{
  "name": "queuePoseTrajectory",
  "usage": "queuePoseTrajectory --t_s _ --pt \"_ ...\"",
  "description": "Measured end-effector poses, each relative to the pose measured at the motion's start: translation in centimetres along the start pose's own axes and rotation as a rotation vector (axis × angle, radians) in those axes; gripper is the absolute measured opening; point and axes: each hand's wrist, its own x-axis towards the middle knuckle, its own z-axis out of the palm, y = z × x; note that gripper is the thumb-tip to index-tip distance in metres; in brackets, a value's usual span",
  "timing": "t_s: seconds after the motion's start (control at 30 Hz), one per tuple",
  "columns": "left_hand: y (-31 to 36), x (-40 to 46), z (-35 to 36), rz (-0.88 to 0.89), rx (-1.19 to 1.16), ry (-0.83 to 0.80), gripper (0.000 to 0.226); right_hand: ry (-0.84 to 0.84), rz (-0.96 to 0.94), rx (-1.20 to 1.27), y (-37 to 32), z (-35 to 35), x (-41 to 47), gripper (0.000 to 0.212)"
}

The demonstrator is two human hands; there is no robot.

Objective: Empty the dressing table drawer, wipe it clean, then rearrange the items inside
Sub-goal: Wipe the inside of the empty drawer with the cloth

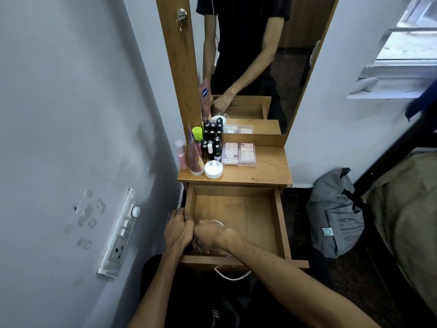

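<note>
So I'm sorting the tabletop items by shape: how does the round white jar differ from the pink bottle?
The round white jar is squat and wide; the pink bottle is tall and slim. The jar stands near the tabletop's front edge, the bottle at its left edge by the wall. Both stand upright on the dressing table.

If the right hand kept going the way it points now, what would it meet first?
The right hand points leftward inside the drawer, so it would likely meet the left hand first, already about touching it; the drawer's left wall lies just beyond.
</note>
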Motion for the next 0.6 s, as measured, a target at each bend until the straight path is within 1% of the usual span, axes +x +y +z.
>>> queuePoseTrajectory --t_s 0.03,0.07,0.1,0.13,0.2,0.3,0.4,0.5,0.6 --pt "-0.1 0.1 0.0 -0.013 -0.005 0.002 0.033 -0.032 -0.025 0.03 -0.1 -0.4 -0.3 0.028" --pt "-0.2 0.1 -0.1 -0.022 -0.006 0.001 0.032 0.002 -0.055 0.032 -0.1 -0.5 -0.5 0.026" --pt "-0.2 0.2 0.0 -0.025 0.0 -0.001 0.031 -0.019 -0.078 0.014 0.1 -0.9 -1.0 0.026" --pt "-0.2 0.2 0.0 -0.025 0.011 -0.003 0.03 -0.03 -0.064 -0.013 0.4 -1.1 -1.3 0.026" --pt "-0.1 0.1 0.0 -0.025 0.024 -0.008 0.031 -0.086 -0.043 -0.082 1.3 -1.8 -2.0 0.026" --pt "-0.1 0.0 0.0 -0.011 0.026 -0.001 0.033 -0.091 -0.041 -0.284 3.6 -3.7 -2.9 0.023" --pt "0.0 -0.1 0.0 -0.008 0.021 -0.003 0.033 -0.055 0.077 -0.4 7.3 -5.8 -4.3 0.029" --pt "-0.1 -0.2 0.0 0.004 0.016 -0.006 0.034 0.021 0.218 -0.425 9.9 -6.9 -5.6 0.028" --pt "0.0 -0.2 0.0 0.009 0.015 -0.009 0.034 0.048 0.254 -0.442 10.0 -6.6 -6.2 0.036"
